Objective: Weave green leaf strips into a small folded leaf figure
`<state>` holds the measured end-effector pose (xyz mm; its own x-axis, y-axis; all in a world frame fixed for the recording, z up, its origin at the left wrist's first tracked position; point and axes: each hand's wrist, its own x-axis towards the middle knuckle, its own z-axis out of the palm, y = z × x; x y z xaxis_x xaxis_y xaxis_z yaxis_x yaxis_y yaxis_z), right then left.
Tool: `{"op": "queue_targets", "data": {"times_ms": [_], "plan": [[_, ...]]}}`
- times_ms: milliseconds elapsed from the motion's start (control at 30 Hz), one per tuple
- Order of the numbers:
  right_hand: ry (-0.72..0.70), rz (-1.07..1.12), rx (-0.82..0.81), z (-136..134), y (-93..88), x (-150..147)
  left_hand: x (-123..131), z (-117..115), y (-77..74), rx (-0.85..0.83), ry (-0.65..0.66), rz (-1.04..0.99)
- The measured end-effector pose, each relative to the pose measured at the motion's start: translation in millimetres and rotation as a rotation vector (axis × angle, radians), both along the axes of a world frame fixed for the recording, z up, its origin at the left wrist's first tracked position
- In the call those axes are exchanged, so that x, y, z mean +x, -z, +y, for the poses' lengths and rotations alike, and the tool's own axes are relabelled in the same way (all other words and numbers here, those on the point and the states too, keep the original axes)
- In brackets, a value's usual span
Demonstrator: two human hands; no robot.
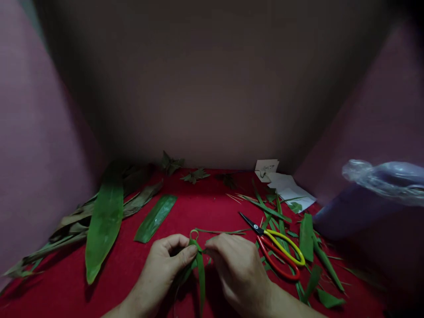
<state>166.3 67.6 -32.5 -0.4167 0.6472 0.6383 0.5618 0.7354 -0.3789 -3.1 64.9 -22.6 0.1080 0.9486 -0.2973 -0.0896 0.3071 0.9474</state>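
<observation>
My left hand [165,267] pinches a folded green leaf strip [200,276] between thumb and forefinger. A small ring-like loop [194,235] stands up at the top of the fold, and one leaf end hangs down. Close by on the right, my right hand [236,265] has its fingers closed at the edge of the folded leaf; what lies between the fingertips is hidden. A thin green strip [221,231] stretches behind the hands from the loop toward the right. Scissors [265,230] with one yellow and one red handle lie to the right of my right hand, blades apart.
On the red cloth [198,207] lie a long green leaf [105,221], a cut leaf piece [156,218] and dried leaves [142,198] at left. Leaf scraps [306,238], thin sticks [247,198] and white papers [291,190] are at right, near a plastic-wrapped purple container [357,203].
</observation>
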Motion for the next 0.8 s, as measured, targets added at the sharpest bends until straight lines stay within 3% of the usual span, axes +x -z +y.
{"op": "queue_targets", "data": {"times_ms": [200, 567, 800], "plan": [[-0.034, 0.194, -0.348, -5, -8.2, 2, -1, 1, 3.9, -0.077, 0.093, -0.184], [-0.129, 0.48, -0.777, -9, -18.2, -6, 0, -3, 6.5, -0.302, 0.271, -0.695], [-0.157, 0.505, -0.829, -10, -16.8, -7, 5, -5, 3.3, -0.348, 0.331, -0.727]]}}
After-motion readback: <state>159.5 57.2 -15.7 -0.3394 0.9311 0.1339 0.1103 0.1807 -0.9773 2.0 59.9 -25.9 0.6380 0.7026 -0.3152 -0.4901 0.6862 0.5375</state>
